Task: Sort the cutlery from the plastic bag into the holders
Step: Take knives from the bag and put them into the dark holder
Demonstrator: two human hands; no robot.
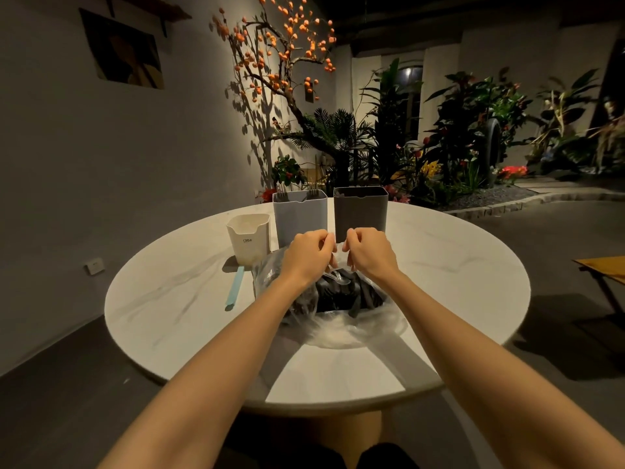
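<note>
A clear plastic bag (341, 330) lies in the middle of the round white table (456, 275), full of dark cutlery (341, 296) with one clear spoon on top. My left hand (309, 253) and my right hand (367, 252) both pinch the bag's top, close together above the cutlery. Behind them stand three holders: a small white one (248, 238), a light blue one (299, 216) with fork tips showing at its rim, and a dark grey one (360, 209).
A light blue straw-like stick (235, 287) lies on the table left of the bag. Plants and a tree with orange fruit fill the background. A wooden piece of furniture (605, 265) shows at the right edge.
</note>
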